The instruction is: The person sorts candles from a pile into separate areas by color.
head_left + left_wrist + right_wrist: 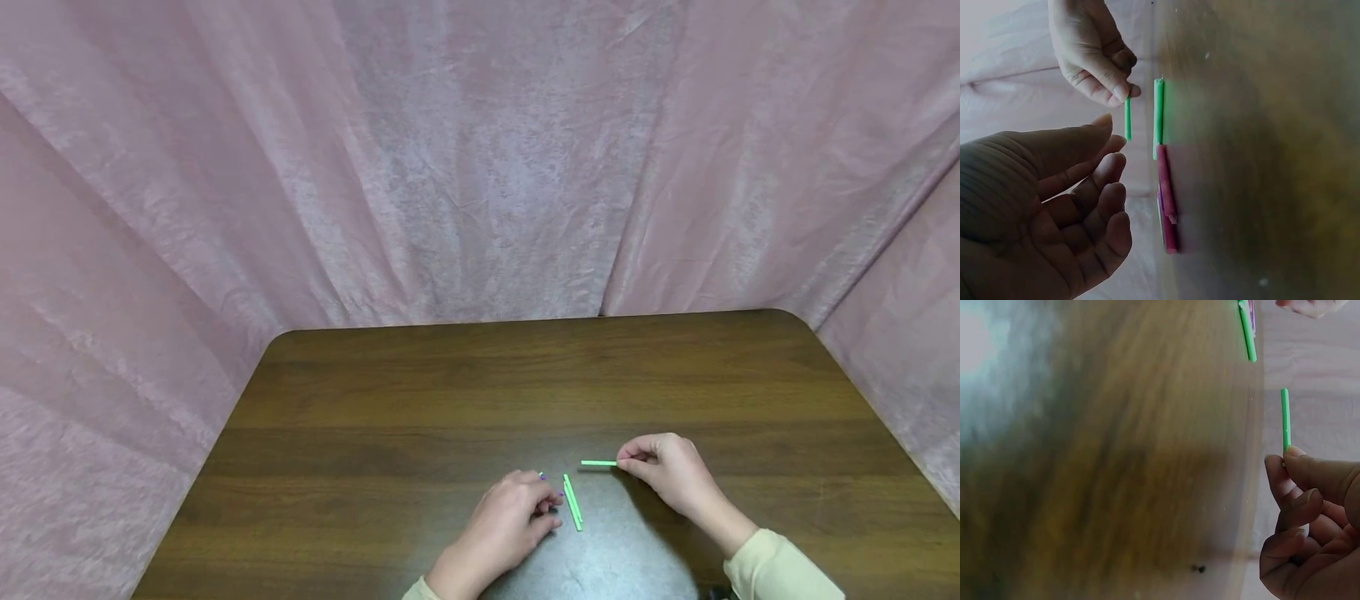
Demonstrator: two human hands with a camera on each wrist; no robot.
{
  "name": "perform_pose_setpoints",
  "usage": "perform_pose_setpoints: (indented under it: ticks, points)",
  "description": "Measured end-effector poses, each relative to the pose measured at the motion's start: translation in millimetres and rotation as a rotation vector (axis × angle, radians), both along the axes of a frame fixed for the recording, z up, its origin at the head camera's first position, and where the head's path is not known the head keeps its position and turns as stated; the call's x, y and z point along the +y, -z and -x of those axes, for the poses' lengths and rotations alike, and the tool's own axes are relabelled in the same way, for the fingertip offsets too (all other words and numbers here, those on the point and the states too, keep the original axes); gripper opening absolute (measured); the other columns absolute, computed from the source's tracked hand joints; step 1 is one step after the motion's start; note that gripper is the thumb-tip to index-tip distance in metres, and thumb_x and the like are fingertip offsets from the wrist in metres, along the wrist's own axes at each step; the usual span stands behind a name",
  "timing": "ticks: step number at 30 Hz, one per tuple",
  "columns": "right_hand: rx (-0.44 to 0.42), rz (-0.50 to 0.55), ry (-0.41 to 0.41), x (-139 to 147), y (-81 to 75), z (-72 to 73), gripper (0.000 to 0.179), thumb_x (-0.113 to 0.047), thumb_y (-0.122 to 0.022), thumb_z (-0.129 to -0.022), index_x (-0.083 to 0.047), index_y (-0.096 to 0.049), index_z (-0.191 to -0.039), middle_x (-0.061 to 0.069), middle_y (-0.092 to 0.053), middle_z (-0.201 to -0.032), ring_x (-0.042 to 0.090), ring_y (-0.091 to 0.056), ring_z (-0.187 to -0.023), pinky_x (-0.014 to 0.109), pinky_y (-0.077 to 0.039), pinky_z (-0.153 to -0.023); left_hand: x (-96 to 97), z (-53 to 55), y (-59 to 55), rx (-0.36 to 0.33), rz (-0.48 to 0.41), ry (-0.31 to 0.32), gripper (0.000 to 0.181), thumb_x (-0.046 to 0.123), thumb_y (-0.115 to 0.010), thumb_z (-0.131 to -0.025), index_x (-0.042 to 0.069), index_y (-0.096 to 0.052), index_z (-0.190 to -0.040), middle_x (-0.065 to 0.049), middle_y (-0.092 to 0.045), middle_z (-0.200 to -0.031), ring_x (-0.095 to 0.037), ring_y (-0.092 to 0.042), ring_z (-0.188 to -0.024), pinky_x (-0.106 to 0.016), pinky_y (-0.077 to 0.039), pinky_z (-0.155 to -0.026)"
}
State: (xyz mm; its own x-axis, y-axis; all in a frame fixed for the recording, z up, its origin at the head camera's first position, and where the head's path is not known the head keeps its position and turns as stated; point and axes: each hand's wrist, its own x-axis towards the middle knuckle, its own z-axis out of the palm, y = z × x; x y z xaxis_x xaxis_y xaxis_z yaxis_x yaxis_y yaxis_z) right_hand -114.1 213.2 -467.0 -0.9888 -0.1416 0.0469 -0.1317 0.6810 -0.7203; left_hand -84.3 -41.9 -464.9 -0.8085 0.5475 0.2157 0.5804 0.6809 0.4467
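Observation:
My right hand (675, 475) pinches one end of a thin bright green stick (598, 462) between thumb and index finger. The stick's free end points left, above the tabletop, in the head view. My left hand (510, 521) hovers over the table with fingers loosely bent and holds nothing. Just right of its fingertips, green sticks (572, 502) lie side by side on the wood. Seen from the left wrist, dark pink sticks (1165, 181) lie in line with the green ones; in the head view the left hand mostly hides them.
The brown wooden table (420, 383) has rounded far corners. Pink velvety curtain (480, 167) hangs behind it and along both sides. A small dark object (718, 592) shows at the bottom edge by the right sleeve (780, 567).

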Motion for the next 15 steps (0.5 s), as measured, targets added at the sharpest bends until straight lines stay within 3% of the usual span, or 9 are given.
perform_pose_setpoints:
  ticks: [15]
  points:
    - [0.031,-0.089,-0.007,8.9,1.8,11.8,0.012,-0.011,-0.077,-0.081,-0.018,-0.072,-0.074,-0.011,-0.067,-0.075,0.004,-0.058,-0.072,0.028,-0.048,-0.069,7.6,17.9,-3.4,-0.032,-0.013,0.003,0.010,0.016,-0.080,-0.078,0.018,-0.074,-0.087,0.012,-0.049,-0.070,-0.001,-0.044,-0.070,-0.017,-0.038,-0.064]
